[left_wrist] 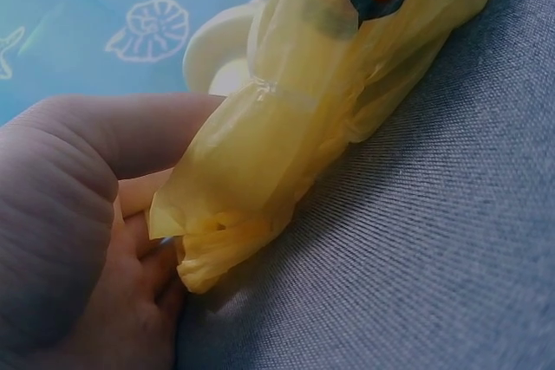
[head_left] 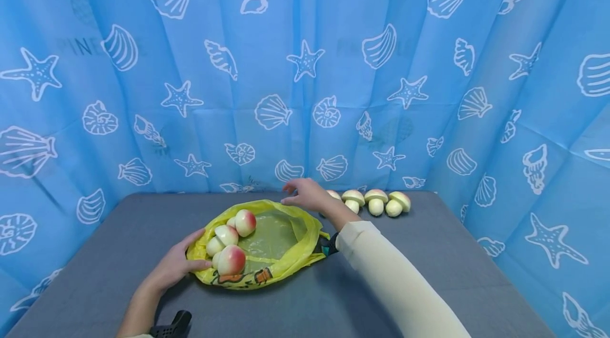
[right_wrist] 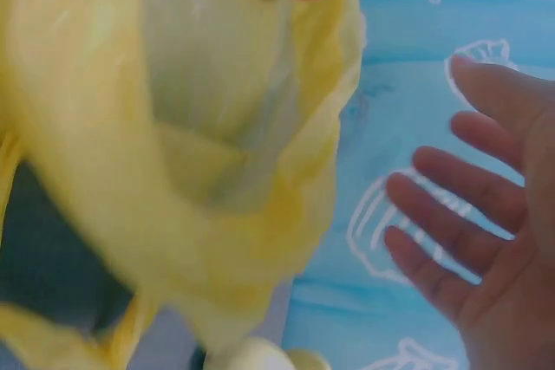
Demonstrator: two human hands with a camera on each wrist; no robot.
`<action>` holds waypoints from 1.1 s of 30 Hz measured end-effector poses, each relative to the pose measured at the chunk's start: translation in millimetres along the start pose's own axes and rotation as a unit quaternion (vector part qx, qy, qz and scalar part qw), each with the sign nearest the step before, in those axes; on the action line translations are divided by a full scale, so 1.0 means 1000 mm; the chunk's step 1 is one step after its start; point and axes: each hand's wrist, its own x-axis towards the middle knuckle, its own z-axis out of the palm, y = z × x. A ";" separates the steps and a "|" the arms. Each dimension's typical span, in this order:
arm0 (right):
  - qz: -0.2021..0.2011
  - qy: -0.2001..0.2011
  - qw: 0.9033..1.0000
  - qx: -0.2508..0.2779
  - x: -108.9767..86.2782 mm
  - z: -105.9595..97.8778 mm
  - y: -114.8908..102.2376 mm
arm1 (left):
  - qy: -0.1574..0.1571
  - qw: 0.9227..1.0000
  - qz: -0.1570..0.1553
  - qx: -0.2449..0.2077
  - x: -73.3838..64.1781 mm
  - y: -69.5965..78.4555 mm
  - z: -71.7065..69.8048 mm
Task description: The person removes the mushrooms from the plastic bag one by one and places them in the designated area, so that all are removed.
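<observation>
A yellow plastic bag (head_left: 307,250) lies with its mouth spread wide on the table. Inside, at its left side, sit three toy mushrooms (head_left: 232,260) with pale stems and red-tinged caps. My left hand (head_left: 173,263) grips the bag's left rim, thumb over the edge and fingers outside; the left wrist view shows the bunched plastic (left_wrist: 243,162) between them. Over the far right rim of the bag hovers my right hand (head_left: 308,195). Its fingers are spread and hold nothing in the right wrist view, apart from the plastic.
Several more toy mushrooms (head_left: 376,201) stand in a row at the table's back right, one partly hidden by my right arm. The grey table (head_left: 429,274) ends against a blue curtain (head_left: 305,131) with white shells. A black band (head_left: 171,326) is on my left wrist.
</observation>
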 end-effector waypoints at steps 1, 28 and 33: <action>-0.001 -0.009 1.000 0.004 0.001 0.001 -0.003 | 0.000 1.000 -0.001 0.000 0.000 0.000 0.000; -0.063 -0.065 0.995 0.042 0.027 0.065 -0.046 | 0.010 1.000 0.012 -0.002 -0.001 0.001 0.001; -0.076 -0.089 0.992 0.038 0.030 0.073 -0.046 | 0.008 1.000 0.009 -0.002 -0.002 0.001 0.001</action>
